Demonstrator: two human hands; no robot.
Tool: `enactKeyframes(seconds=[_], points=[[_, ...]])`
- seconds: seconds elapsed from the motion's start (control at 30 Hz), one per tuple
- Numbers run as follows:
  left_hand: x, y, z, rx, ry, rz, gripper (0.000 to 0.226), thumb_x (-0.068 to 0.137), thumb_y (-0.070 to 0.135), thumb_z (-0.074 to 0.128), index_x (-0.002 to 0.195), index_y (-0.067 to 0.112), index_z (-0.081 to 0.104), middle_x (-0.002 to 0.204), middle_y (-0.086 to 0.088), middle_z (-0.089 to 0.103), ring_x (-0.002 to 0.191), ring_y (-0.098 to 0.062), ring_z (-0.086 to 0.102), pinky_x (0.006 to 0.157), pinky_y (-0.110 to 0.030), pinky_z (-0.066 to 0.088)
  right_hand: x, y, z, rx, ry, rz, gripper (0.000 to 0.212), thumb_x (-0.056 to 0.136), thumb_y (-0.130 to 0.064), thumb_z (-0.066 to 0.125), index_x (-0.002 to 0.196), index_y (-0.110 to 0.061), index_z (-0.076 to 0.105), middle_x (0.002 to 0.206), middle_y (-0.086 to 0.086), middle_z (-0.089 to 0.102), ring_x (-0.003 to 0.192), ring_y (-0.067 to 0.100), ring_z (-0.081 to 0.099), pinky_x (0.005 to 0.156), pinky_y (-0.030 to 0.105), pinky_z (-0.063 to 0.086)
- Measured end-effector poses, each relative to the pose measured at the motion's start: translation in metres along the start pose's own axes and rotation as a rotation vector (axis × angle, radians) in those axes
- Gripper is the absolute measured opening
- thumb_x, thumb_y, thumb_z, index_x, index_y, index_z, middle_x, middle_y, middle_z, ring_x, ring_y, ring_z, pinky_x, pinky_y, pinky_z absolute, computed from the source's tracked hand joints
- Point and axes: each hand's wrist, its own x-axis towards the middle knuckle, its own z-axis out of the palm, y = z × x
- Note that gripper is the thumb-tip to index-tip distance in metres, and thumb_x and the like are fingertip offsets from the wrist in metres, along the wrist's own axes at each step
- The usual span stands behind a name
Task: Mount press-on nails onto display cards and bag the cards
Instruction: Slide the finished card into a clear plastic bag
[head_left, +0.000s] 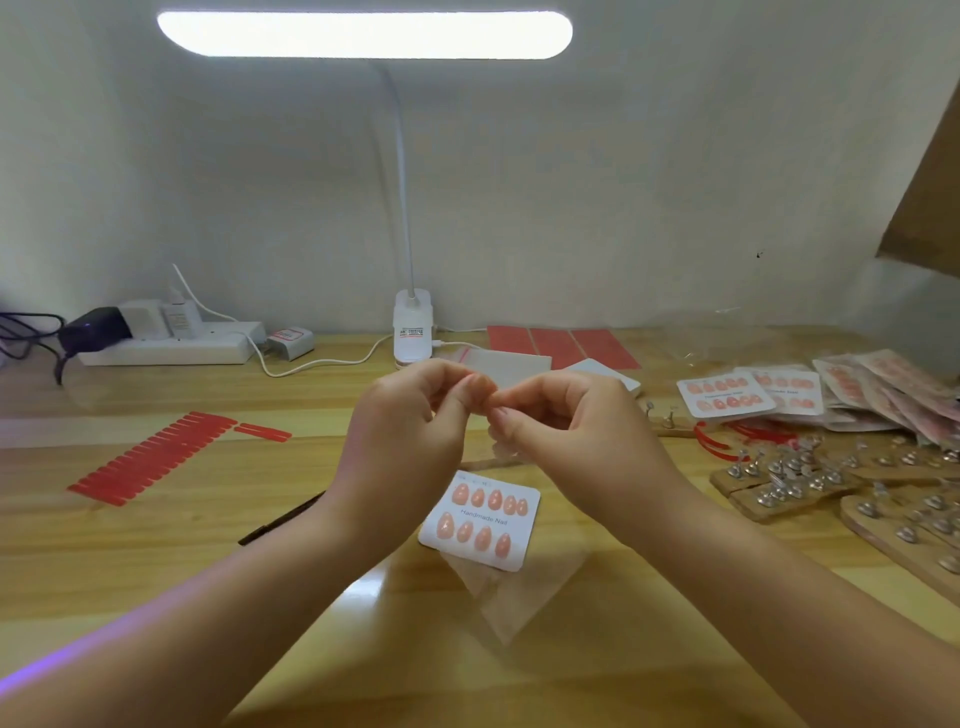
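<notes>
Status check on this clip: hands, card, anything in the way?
Both hands raised, fingertips pinching something small between them, item unclear. Display card flat on table, nine nails mounted, unbagged. Nothing blocking.

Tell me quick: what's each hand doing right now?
Left hand: fingers curled, pinching something small at the fingertips; too small to identify.
Right hand: fingers curled, fingertips meeting the left's on the same small thing.

Both bare forearms reach in from the lower corners and converge at the centre, wrists raised. The left hand and right hand meet fingertip to fingertip, fingers curled and thumbs tucked forward in a pinching pose; what they pinch is too small to make out.
</notes>
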Motion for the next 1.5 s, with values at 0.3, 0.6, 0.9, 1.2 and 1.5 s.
enactKeyframes(seconds=[0.3,0.6,0.9,1.2,1.5], points=[[0.011,-0.006,-0.004,-0.285,0.113,-0.313,0.019,0.093,0.024,0.06,0.077,0.02,0.07,0.068,0.013,0.07,0.061,0.007,0.059,0.054,-0.007,0.043,0.002,0.001,-0.002,0.129,0.023,0.109,0.006,0.088,-0.008,0.067,0.085,-0.013,0.069,0.069,0.0,0.071,0.065,0.01,0.071,0.062,0.018,0.055],[0.017,-0.001,-0.024,0.04,-0.088,0.112,0.012,0.077,0.031,0.073,0.089,0.032,0.072,0.079,0.016,0.072,0.077,-0.003,0.066,0.072,-0.01,0.048,0.007,-0.001,-0.007,0.35,0.035,0.267,0.003,0.09,-0.008,0.063,0.09,-0.01,0.064,0.08,0.006,0.071,0.064,0.014,0.071,0.054,0.019,0.051],[0.016,-0.001,-0.026,0.759,-0.139,0.548,0.018,0.074,0.013,0.082,0.09,0.01,0.075,0.077,-0.003,0.073,0.067,-0.03,0.064,0.068,-0.042,0.051,0.007,-0.003,-0.01,0.188,0.007,0.183,0.005,0.093,-0.011,0.06,0.097,-0.009,0.062,0.081,-0.002,0.076,0.07,0.012,0.072,0.054,0.017,0.052],[0.019,-0.006,-0.027,0.755,-0.153,0.423,0.005,0.085,0.008,0.071,0.086,0.01,0.075,0.072,-0.005,0.065,0.064,-0.028,0.055,0.065,-0.042,0.047,0.011,-0.002,-0.018,0.231,0.043,0.203,0.007,0.09,-0.007,0.063,0.097,-0.008,0.062,0.08,0.001,0.076,0.07,0.011,0.072,0.054,0.016,0.052],[0.027,-0.014,-0.026,0.138,-0.05,-0.259,0.009,0.087,0.03,0.069,0.078,0.031,0.069,0.066,0.009,0.067,0.059,0.001,0.055,0.06,-0.025,0.041,0.011,0.002,-0.017,0.314,0.031,0.243,0.02,0.083,-0.008,0.073,0.101,-0.007,0.064,0.083,0.007,0.076,0.071,0.013,0.072,0.056,0.019,0.053]])
